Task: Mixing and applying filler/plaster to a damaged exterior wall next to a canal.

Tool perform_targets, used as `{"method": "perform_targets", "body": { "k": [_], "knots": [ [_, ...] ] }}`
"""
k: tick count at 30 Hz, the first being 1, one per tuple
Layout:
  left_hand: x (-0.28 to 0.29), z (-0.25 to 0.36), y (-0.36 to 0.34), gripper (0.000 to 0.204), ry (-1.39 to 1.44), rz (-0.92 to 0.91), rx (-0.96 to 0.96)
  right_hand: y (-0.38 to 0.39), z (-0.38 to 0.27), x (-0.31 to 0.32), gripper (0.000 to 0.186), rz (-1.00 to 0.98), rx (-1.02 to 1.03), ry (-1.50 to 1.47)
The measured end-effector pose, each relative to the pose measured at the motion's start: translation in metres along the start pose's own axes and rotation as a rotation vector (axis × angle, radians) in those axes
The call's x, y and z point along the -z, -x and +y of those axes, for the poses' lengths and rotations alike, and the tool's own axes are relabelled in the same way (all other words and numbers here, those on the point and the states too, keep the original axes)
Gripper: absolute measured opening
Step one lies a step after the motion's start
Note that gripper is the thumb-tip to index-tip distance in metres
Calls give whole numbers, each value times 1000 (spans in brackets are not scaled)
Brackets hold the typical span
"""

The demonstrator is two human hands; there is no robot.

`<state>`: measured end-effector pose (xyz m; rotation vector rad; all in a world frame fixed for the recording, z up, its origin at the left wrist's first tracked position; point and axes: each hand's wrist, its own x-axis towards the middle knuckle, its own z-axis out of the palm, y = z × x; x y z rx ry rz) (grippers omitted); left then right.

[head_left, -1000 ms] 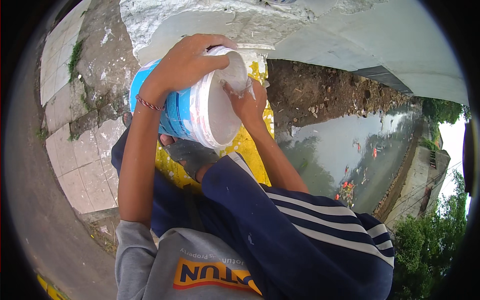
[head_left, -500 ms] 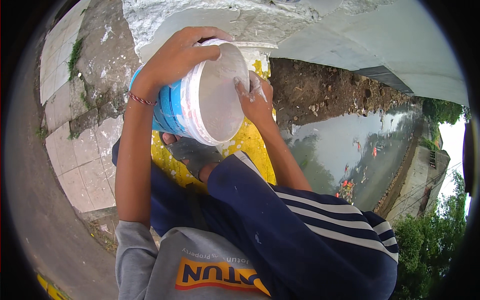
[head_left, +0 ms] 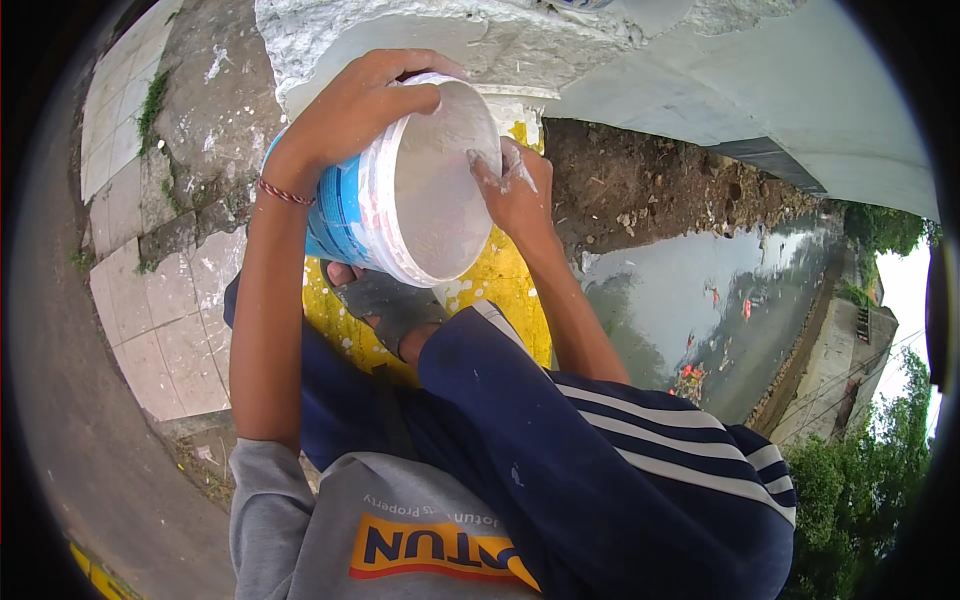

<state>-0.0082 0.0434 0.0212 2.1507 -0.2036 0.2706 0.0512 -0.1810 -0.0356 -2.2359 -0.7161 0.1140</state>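
A blue and white plastic bucket (head_left: 340, 212) is tilted on its side above a yellow ledge (head_left: 505, 285), its mouth turned to the right and toward me. Greyish-white residue coats the inside. My left hand (head_left: 365, 110) is closed over the upper rim, with its thumb reaching in at the mouth. On the right, my right hand (head_left: 522, 195) pinches the rim, its thumb inside and the other fingers hidden behind the wall. White smears mark that thumb and the back of the hand. Whether the bucket rests on the ledge cannot be made out.
My sandalled foot (head_left: 385, 310) stands on the ledge just below the bucket. Rough white masonry (head_left: 420, 40) rises ahead. To the right, an earth bank (head_left: 650, 185) drops to water (head_left: 660, 310) with floating litter. Paving tiles (head_left: 165, 365) and a road lie left.
The bucket and both hands have shifted very slightly, and my right hand sits a touch further right. Both hands keep their hold on the rim.
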Motion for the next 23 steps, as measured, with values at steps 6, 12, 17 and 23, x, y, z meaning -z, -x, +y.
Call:
{"method": "perform_targets", "body": {
  "k": [6, 12, 17, 23],
  "knots": [
    [-2, -10, 0, 43, 52, 15, 41, -1, -6, -2, 19, 28, 12, 47],
    [-2, 4, -1, 43, 32, 6, 35, 1, -8, -4, 16, 77, -12, -30],
    [-5, 3, 0, 43, -39, 2, -38, -1, -5, -5, 17, 83, 24, 7],
    [-7, 12, -1, 45, -43, -11, 109, -1, -1, -2, 21, 19, -4, -7]
  ]
}}
